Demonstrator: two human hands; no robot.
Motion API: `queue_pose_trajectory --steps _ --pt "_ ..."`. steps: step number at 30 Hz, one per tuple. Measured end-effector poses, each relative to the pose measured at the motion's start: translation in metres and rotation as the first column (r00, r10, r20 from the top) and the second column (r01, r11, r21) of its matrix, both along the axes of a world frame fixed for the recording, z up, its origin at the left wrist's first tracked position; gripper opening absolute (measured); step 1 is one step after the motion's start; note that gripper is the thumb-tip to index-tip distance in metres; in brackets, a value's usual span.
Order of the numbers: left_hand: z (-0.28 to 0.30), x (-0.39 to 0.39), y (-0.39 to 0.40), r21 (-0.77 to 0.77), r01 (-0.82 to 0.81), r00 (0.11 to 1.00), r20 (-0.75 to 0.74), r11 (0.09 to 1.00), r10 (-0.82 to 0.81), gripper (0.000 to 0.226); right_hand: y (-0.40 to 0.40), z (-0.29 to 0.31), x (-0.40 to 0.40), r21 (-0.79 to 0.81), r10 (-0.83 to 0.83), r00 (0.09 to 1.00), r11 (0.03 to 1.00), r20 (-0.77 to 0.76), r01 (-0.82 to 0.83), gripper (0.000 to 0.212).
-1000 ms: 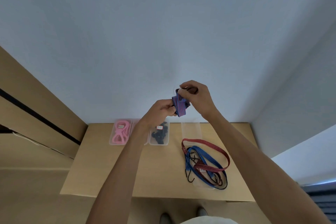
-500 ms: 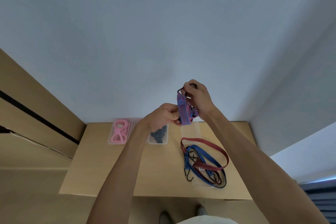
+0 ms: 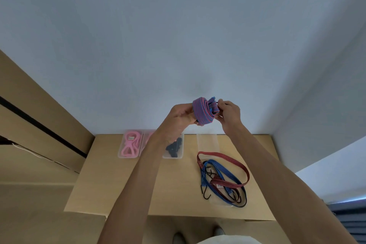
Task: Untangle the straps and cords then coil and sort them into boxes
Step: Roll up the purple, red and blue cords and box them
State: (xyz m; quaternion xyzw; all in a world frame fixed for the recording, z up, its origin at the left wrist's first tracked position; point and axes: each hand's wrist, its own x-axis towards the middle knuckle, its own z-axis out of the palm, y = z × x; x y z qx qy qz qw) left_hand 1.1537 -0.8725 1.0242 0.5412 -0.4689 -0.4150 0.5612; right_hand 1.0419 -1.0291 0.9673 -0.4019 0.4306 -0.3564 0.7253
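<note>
Pink cords [image 3: 130, 143] in a clear box [image 3: 121, 154] at desk [image 3: 111, 180] 10 o'clock. Left hand [image 3: 181, 117] grips a coiled blue-red strap [image 3: 203, 112], raised above the desk at 12 o'clock. Right hand [image 3: 229, 113] pinches its black hook end. Tangled red and blue straps [image 3: 223, 178] lie at 3 o'clock.
</note>
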Motion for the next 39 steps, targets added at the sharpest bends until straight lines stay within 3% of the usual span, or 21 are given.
queue_pose_trajectory --steps 7,11,19,22,24,28,32,36,39 --pt "-0.001 -0.002 0.0 -0.037 -0.145 0.988 0.051 0.989 0.147 0.021 0.001 -0.013 -0.001 -0.04 -0.032 0.991 0.999 -0.128 0.027 0.022" --pt "-0.005 0.003 0.0 -0.106 -0.219 0.975 -0.042 0.97 0.216 0.025 -0.005 -0.036 -0.014 -0.028 -0.066 0.964 0.998 -0.258 0.061 0.02" --pt "-0.004 0.005 0.0 -0.109 -0.382 0.924 -0.074 0.918 0.376 0.024 0.012 -0.066 -0.021 -0.039 -0.042 0.877 0.999 -0.479 0.027 0.025" --pt "-0.016 0.011 -0.005 -0.019 -0.479 0.878 0.022 0.878 0.479 0.023 0.025 -0.059 -0.017 0.046 0.081 0.918 0.997 -0.389 -0.069 0.018" --pt "-0.032 0.014 -0.01 0.057 -0.596 0.793 0.2 0.801 0.576 0.017 0.035 -0.041 -0.006 -0.023 0.186 0.948 0.98 -0.259 -0.199 0.005" --pt "-0.05 0.036 -0.006 0.096 -0.731 0.65 0.4 0.676 0.646 0.028 0.036 0.0 0.002 -0.2 0.382 0.916 0.894 -0.126 -0.4 0.01" --pt "-0.047 0.042 -0.005 0.123 -0.726 0.651 0.442 0.677 0.617 0.025 0.033 0.02 -0.001 -0.244 0.54 0.827 0.79 -0.158 -0.562 0.011" --pt "-0.049 0.04 -0.008 0.139 -0.696 0.677 0.454 0.705 0.579 0.019 0.035 0.033 -0.001 -0.225 0.669 0.742 0.719 -0.029 -0.657 0.023" --pt "-0.051 0.045 -0.008 0.162 -0.677 0.686 0.492 0.718 0.536 0.017 0.031 0.04 -0.002 -0.288 0.633 0.765 0.716 -0.116 -0.636 0.019"
